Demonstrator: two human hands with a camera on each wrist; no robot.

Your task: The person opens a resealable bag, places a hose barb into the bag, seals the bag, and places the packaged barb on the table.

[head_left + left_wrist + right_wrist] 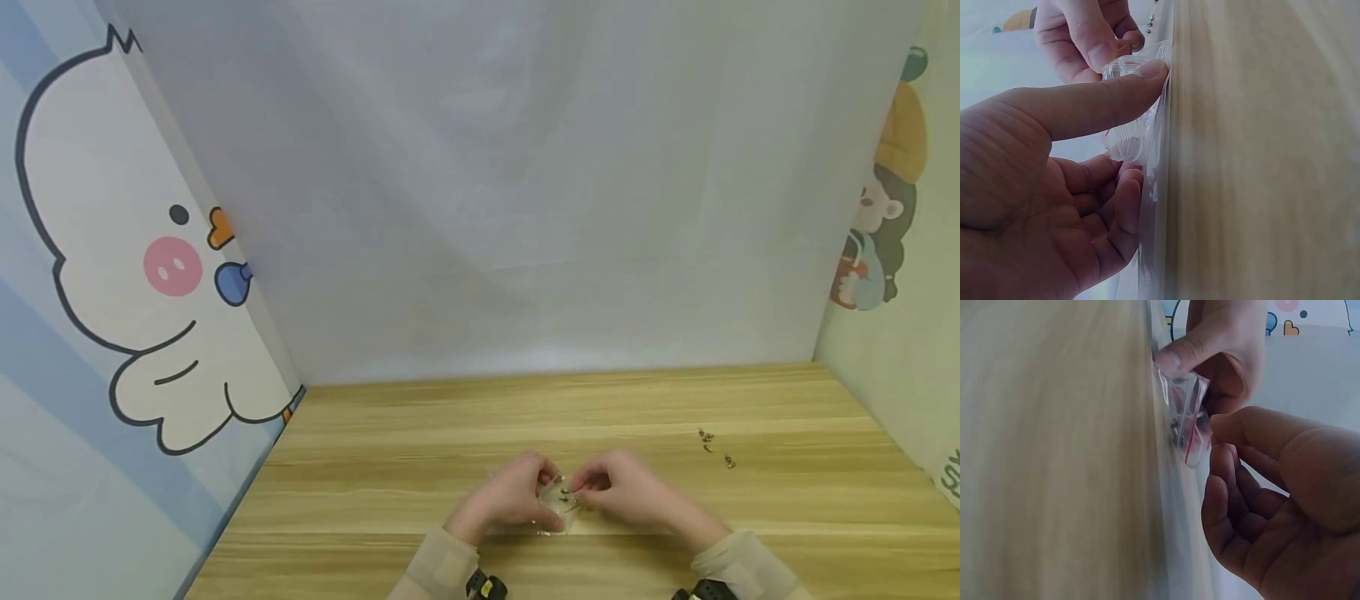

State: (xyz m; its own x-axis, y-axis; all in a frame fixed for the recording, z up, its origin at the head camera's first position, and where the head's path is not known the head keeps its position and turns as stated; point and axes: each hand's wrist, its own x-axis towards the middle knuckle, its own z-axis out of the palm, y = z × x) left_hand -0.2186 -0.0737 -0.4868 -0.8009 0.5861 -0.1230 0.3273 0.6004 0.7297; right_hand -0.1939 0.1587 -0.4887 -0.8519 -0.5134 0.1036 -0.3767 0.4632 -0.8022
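Observation:
A small clear zip bag (553, 503) lies between the two hands, low over the table. Its red seal line (1192, 442) shows in the right wrist view, with small dark metal pieces (1177, 432), like screws, visible through the plastic. My left hand (512, 495) grips the bag from the left, thumb along the near edge and fingers on the far one. From the right, my right hand (628, 493) pinches the bag's edge by the seal between thumb and forefinger; its other fingers are curled. In the left wrist view the plastic (1127, 147) looks creased and bunched.
More small metal pieces (706, 438) lie in a loose group on the wooden table (390, 433), right of the hands and farther back, with another little cluster (730, 461) close by. A pale curtain (525, 208) rises behind the table, and printed cloths hang at both sides.

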